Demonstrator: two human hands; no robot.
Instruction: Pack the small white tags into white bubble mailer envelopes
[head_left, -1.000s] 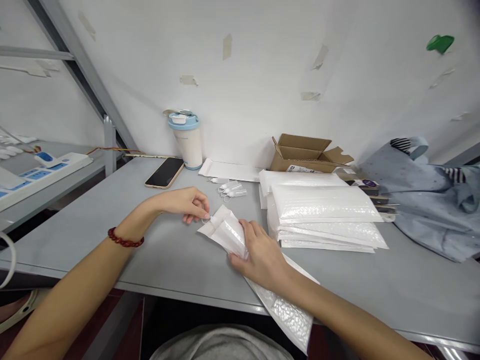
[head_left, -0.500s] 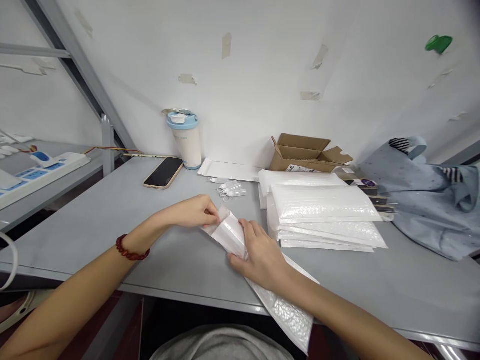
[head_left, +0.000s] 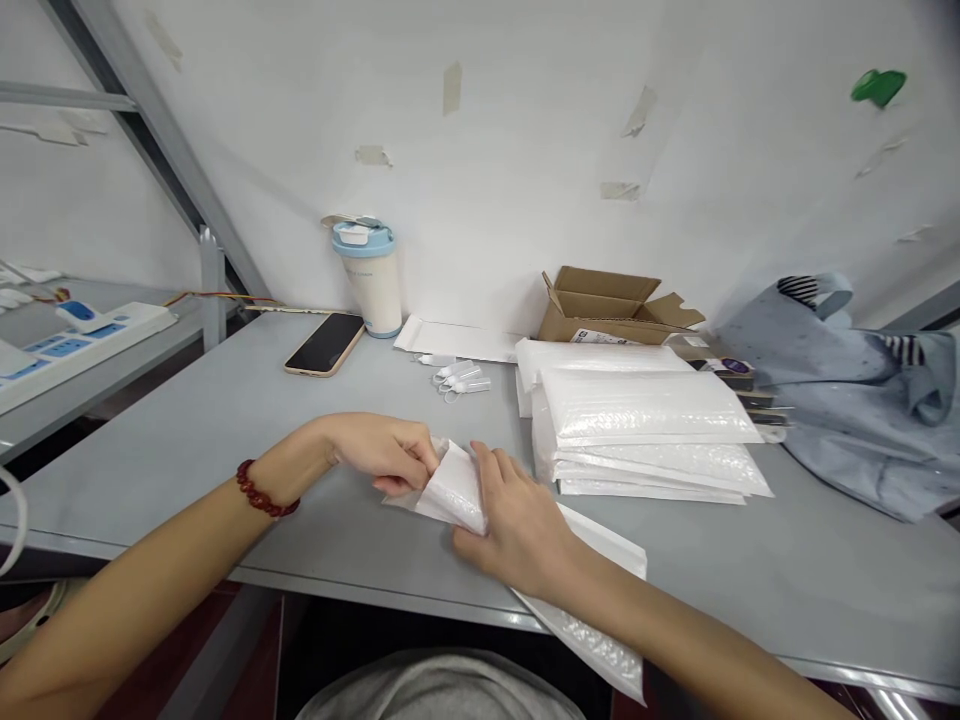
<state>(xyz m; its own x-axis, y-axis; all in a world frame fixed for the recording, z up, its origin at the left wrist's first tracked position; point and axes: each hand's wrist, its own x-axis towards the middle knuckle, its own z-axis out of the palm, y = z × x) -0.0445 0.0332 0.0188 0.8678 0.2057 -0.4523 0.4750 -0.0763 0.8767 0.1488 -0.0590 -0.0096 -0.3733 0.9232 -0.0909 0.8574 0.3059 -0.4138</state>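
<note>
A white bubble mailer [head_left: 457,490] lies slanted across the front of the table, its lower end hanging past the edge toward my lap. My left hand [head_left: 386,455] has its fingers curled at the mailer's far-left end, where a thin translucent strip or flap shows under them. Exactly what the fingertips pinch is hidden. My right hand [head_left: 517,515] is wrapped over the mailer's middle, thumb on the near side and fingers on the far side. Behind my hands lie several small white tube-like pieces with loops [head_left: 459,378].
At right is a stack of white bubble mailers [head_left: 645,410], with an open cardboard box [head_left: 600,300] behind it. A phone [head_left: 326,345], a cup with a blue lid [head_left: 369,275] and a flat white mailer [head_left: 465,340] lie farther back. Blue-grey fabric [head_left: 855,400] covers the right side.
My left hand has moved slightly down and toward me, with its fingers more curled over the mailer's end. That end has swung lower and turned. My right hand has stayed almost in place.
</note>
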